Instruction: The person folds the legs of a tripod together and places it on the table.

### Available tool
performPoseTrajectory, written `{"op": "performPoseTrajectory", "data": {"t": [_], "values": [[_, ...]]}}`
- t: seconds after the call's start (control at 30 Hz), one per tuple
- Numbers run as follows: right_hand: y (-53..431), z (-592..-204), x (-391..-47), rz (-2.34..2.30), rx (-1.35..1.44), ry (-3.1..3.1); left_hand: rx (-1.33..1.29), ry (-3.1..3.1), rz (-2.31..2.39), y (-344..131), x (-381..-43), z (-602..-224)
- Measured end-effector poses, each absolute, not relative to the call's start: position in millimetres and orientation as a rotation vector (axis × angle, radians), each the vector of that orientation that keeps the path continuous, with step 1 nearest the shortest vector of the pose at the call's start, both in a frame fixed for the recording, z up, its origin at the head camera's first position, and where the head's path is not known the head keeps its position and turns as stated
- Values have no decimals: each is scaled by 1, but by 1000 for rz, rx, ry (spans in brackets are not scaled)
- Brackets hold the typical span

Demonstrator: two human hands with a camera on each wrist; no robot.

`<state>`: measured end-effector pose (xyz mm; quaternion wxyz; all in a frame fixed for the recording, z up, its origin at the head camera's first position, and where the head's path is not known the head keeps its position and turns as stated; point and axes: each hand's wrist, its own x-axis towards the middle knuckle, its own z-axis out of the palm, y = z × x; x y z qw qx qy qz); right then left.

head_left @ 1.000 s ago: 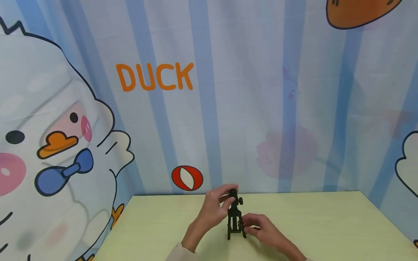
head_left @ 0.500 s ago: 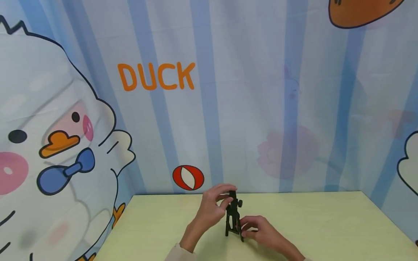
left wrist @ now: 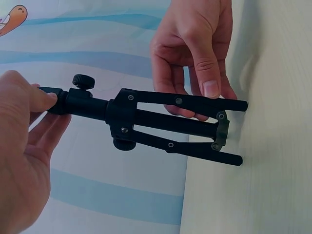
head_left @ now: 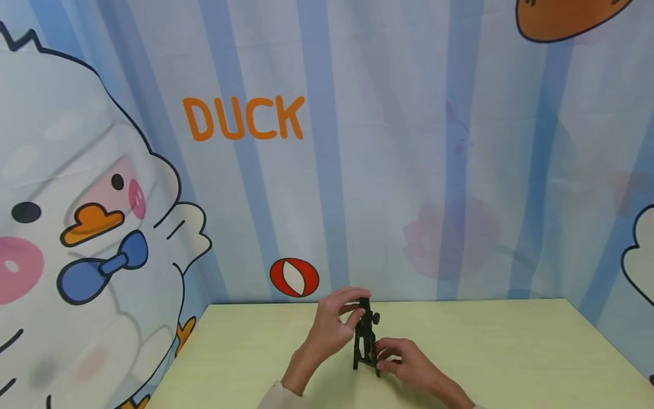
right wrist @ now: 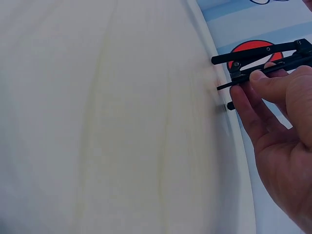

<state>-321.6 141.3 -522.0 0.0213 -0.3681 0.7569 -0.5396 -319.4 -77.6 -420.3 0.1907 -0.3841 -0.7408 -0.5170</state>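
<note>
A small black tabletop tripod (head_left: pixel 365 329) stands upright on the table, legs only slightly spread. My left hand (head_left: pixel 329 326) pinches its top end between thumb and fingers, as the left wrist view also shows. Just below that grip a round knob (left wrist: pixel 83 82) sticks out from the neck. Lower down, my right hand (head_left: pixel 411 363) holds one leg (left wrist: pixel 195 102), thumb on one side and fingers behind. The right wrist view shows the right thumb (right wrist: pixel 261 78) against this leg near its foot. Braces link the legs to the centre column (left wrist: pixel 170 122).
The pale yellow table (head_left: pixel 485 341) reaches back to a blue-striped curtain (head_left: pixel 383 142) with printed ducks. A printed red and white ball (head_left: pixel 309 277) shows on the curtain just behind the table's far edge.
The tripod has turned a little and shifted slightly left, with one leg swung toward the front. My right fingers have closed in on that leg. Over the last half second almost nothing moves.
</note>
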Motion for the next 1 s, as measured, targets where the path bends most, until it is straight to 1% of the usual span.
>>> {"op": "performPoseTrajectory", "data": {"t": [0.2,0.43,0.57,0.83,1.0], "values": [[139,-521,-320,-1679,-1080,2343,-1024,-2035,-1306,-72,-320,-422],[138,-525,-322,-1692,-1079,2339,-931,-2044,-1281,-70,-316,-419],[139,-521,-320,-1702,-1023,2353,-932,-2036,-1288,-71,-315,-418],[140,-518,-321,-1777,-825,2559,-983,-2020,-1323,-72,-315,-418],[141,-518,-323,-1834,-830,2512,-1023,-2044,-1369,-73,-316,-419]]}}
